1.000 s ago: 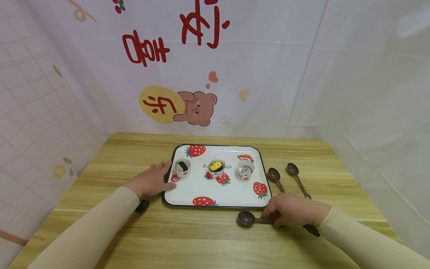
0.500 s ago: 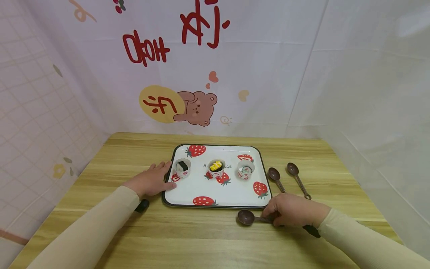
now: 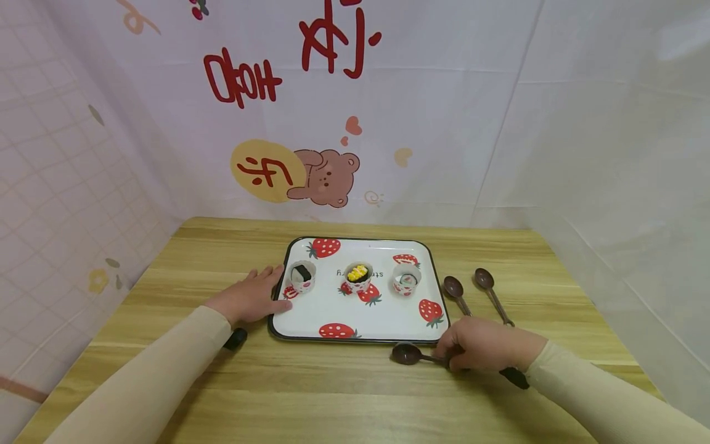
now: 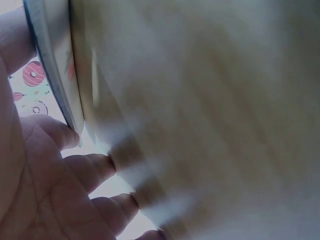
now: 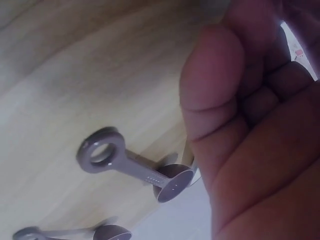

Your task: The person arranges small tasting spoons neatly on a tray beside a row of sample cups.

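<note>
My left hand (image 3: 252, 297) rests at the left edge of a white strawberry-print tray (image 3: 355, 317), its thumb over the dark rim. In the left wrist view the fingers (image 4: 92, 170) lie outside that rim. Near the tray's front right corner, my right hand (image 3: 482, 345) pinches the handle of a brown measuring spoon (image 3: 407, 354), its bowl pointing left. The held handle's end is hidden by the hand. Three paper cups stand on the tray: one with a rice ball (image 3: 302, 274), one with yellow-topped sushi (image 3: 357, 273), one with a pale sushi roll (image 3: 407, 280).
Two more brown measuring spoons lie right of the tray, one close to its edge (image 3: 453, 287) and one farther out (image 3: 484, 279). White printed cloth (image 3: 432, 111) hangs behind and at both sides of the wooden table (image 3: 310, 394).
The held measuring spoon's bowl has shifted slightly toward the tray's front rim and tilted. Both hands stay nearly in place; the tray and cups have not moved.
</note>
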Available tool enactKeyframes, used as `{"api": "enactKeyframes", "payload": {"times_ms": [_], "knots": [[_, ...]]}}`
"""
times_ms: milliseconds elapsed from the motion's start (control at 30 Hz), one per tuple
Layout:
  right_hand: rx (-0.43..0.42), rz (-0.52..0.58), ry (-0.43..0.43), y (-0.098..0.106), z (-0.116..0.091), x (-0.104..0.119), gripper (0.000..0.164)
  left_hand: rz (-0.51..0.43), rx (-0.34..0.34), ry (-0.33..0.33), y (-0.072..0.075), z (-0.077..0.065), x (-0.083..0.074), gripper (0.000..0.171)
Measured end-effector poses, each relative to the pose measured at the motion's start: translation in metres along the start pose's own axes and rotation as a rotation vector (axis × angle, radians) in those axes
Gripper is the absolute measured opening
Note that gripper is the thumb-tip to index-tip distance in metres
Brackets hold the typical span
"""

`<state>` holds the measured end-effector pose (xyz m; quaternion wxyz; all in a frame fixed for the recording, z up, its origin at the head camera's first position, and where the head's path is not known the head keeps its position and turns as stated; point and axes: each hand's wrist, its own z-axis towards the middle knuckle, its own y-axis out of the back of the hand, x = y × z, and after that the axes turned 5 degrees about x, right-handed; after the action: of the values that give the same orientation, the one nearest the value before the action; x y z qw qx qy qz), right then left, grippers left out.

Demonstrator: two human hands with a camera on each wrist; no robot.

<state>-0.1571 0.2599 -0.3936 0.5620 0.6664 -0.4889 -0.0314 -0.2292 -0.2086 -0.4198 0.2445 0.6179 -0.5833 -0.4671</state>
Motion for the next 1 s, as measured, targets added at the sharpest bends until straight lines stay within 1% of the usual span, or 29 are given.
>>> {"api": "enactKeyframes", "payload": {"times_ms": [133, 233, 400, 600, 700, 833, 1000], "knots": [[-0.014, 0.03, 0.006, 0.004, 0.001, 0.004, 0.019, 0.002, -0.006, -0.008, 0.0, -0.001, -0.001, 0.104], [-0.031, 0.038, 0.028, 0.006, 0.002, 0.007, 0.018, 0.006, -0.006, -0.009, 0.001, -0.001, -0.001, 0.103], [-0.055, 0.03, 0.056, 0.011, 0.004, 0.009, 0.016, 0.004, -0.004, -0.007, 0.001, -0.002, -0.002, 0.104], [-0.082, 0.031, 0.04, 0.016, 0.008, 0.01, 0.013, 0.007, -0.016, -0.036, 0.0, -0.001, 0.0, 0.102], [-0.105, 0.044, 0.032, 0.017, 0.011, 0.01, 0.011, 0.01, -0.019, -0.041, 0.0, -0.002, 0.0, 0.102], [-0.124, 0.083, 0.046, 0.019, 0.016, 0.011, 0.011, 0.014, -0.014, -0.035, 0.001, -0.004, -0.001, 0.102], [-0.157, 0.083, 0.069, 0.018, 0.025, 0.013, 0.013, 0.014, -0.009, -0.033, 0.002, -0.005, -0.002, 0.102]]}}
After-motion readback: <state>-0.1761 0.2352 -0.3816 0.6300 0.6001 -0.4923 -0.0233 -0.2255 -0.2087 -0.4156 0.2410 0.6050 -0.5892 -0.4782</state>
